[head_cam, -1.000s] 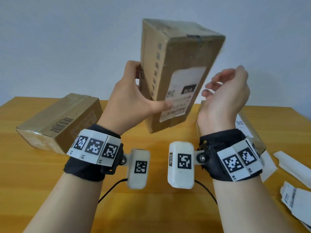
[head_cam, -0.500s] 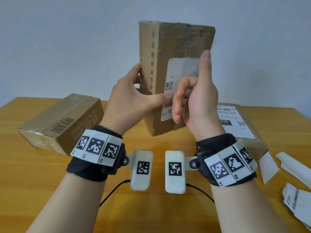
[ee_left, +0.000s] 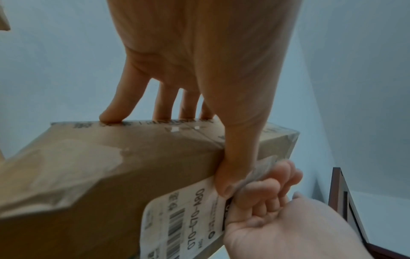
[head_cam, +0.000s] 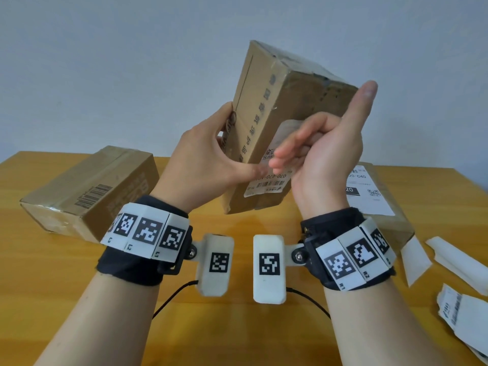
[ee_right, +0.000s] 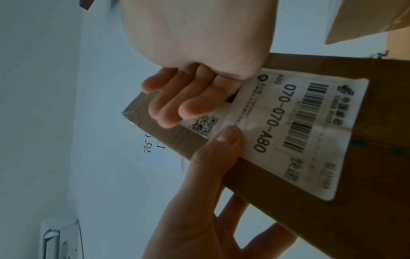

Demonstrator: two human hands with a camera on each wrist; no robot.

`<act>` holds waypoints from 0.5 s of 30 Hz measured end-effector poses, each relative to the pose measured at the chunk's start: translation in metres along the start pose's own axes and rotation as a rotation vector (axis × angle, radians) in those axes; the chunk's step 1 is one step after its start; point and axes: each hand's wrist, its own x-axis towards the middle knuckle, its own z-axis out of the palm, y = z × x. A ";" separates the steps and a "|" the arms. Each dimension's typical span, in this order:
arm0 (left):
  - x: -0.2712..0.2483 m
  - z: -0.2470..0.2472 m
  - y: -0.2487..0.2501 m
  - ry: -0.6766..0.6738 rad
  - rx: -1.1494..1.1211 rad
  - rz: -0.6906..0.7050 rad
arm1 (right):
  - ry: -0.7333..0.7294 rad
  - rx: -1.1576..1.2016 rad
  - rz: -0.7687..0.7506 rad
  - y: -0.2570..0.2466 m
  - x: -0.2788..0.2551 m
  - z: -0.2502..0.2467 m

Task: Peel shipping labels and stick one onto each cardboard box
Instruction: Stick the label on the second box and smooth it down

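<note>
My left hand (head_cam: 208,165) holds a brown cardboard box (head_cam: 277,101) up in the air above the table, tilted with its top leaning right. Its fingers are behind the box and its thumb (ee_left: 230,173) lies on the front by the label's edge. A white shipping label (head_cam: 266,184) with a barcode and "070-070-A80" sits on the front face. My right hand (head_cam: 317,154) lies with straight fingers (ee_right: 175,103) flat on the label (ee_right: 288,126), thumb sticking up beside the box. The upper part of the label is hidden behind this hand.
On the wooden table (head_cam: 39,273) a second box (head_cam: 87,191) with a printed barcode lies at the left. A third box (head_cam: 369,191) bearing a white label lies at the right behind my right wrist. Peeled backing strips (head_cam: 454,257) and label sheets (head_cam: 464,315) lie at the right edge.
My right hand came in from beside the box and laid its fingers on the label, then slid down it. The box has tipped so that its top leans right.
</note>
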 end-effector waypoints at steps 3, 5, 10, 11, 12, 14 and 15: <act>0.000 0.000 0.001 -0.015 0.045 -0.001 | 0.060 0.093 -0.018 -0.003 -0.001 0.000; 0.000 0.000 0.000 -0.021 0.060 0.007 | 0.086 0.156 -0.039 -0.004 -0.002 0.000; 0.000 -0.001 -0.002 -0.038 0.033 0.002 | 0.119 0.318 -0.107 -0.007 0.000 -0.002; 0.000 -0.002 -0.003 -0.036 0.034 0.004 | 0.114 0.339 -0.104 -0.007 0.000 -0.002; 0.000 -0.003 -0.003 -0.034 0.037 0.006 | 0.109 0.355 -0.100 -0.006 0.000 -0.003; 0.000 -0.004 -0.003 -0.037 0.047 0.013 | 0.112 0.396 -0.106 -0.005 0.002 -0.004; 0.000 -0.005 -0.003 -0.038 0.047 0.016 | 0.118 0.424 -0.115 -0.004 0.003 -0.005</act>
